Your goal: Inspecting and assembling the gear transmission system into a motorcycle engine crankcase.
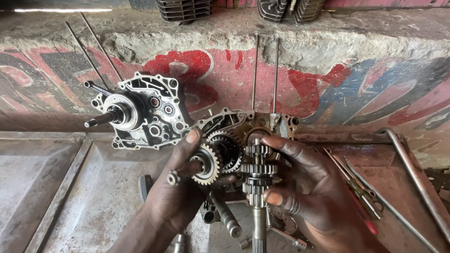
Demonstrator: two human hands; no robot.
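Greasy steel gear shaft with stacked cogs [257, 175] upright at centre, right hand [307, 187] fingers wrapped round it. Left hand [180, 187] fingers pinch short shaft with toothed gear [205, 164] just beside. Oily crankcase half [243, 131] behind; second aluminium case half [140, 112] leans on painted wall [328, 89]; pliers [358, 189] on rusty metal desk [93, 197].

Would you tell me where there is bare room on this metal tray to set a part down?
Bare: the metal tray left of the left hand, below the crankcase half. Crowded: right of the right hand, with pliers and a bent rod.
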